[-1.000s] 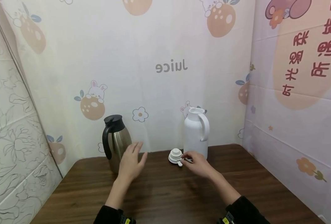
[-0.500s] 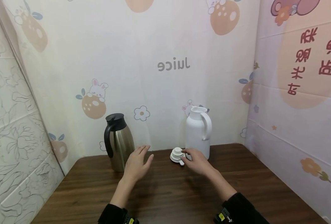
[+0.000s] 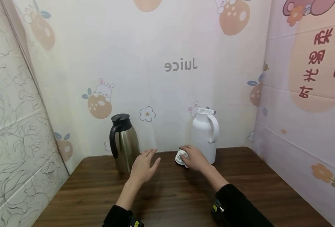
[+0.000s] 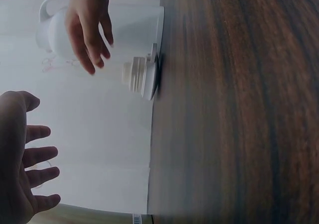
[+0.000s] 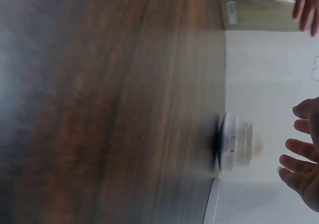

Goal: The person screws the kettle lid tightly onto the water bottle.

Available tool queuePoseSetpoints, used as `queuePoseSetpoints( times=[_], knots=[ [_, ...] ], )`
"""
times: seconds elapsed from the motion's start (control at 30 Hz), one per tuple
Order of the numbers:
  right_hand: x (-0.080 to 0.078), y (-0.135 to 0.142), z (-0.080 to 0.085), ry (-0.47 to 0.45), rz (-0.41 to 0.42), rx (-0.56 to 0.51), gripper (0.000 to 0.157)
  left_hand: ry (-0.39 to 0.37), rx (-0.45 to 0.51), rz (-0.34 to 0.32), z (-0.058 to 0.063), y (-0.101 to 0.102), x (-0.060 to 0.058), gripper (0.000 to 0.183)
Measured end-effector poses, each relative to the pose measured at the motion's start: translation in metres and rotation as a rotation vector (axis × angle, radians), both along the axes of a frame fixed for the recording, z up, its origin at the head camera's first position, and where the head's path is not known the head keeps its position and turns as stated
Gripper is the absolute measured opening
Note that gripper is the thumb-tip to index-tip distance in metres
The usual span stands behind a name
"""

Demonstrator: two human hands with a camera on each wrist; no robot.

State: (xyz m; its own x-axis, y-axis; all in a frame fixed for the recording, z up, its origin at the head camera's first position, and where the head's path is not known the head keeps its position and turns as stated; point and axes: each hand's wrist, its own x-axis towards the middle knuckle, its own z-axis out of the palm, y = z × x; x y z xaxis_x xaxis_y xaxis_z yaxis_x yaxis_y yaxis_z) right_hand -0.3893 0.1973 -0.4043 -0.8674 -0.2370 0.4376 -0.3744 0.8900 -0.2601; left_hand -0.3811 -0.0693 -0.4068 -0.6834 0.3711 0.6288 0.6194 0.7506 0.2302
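A white stopper lid (image 3: 179, 158) lies on the brown table with its stepped plug facing up. My right hand (image 3: 196, 159) hovers over it and partly covers it in the head view. In the right wrist view a gap separates the loosely bent fingers (image 5: 299, 148) from the lid's plug (image 5: 247, 143). Behind that hand stands a white thermos jug (image 3: 202, 130), its mouth uncovered and its handle to the right. My left hand (image 3: 144, 167) is held above the table with fingers spread, holding nothing, in front of a steel thermos jug (image 3: 127, 146) with black top and handle.
The wooden table (image 3: 167, 201) runs back to a printed curtain (image 3: 167, 94) close behind both jugs. More patterned cloth (image 3: 298, 126) closes off the right side, and a floral sheet (image 3: 11, 151) hangs at the left.
My right hand has shifted from the lid's right side to over it. The left hand has drifted right, away from the steel jug. The head view has turned slightly left.
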Motion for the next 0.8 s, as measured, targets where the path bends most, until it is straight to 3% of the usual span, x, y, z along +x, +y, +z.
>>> queuePoseSetpoints(
  times=[0.4,0.8],
  knots=[
    [-0.027,-0.009,-0.010,-0.057,-0.010,0.116,0.037,0.008,-0.036,0.000,-0.001,0.004,0.003,0.049],
    [-0.017,-0.009,-0.011,-0.072,0.074,0.087,0.022,-0.001,-0.047,0.005,-0.004,0.006,0.003,0.050]
  ],
)
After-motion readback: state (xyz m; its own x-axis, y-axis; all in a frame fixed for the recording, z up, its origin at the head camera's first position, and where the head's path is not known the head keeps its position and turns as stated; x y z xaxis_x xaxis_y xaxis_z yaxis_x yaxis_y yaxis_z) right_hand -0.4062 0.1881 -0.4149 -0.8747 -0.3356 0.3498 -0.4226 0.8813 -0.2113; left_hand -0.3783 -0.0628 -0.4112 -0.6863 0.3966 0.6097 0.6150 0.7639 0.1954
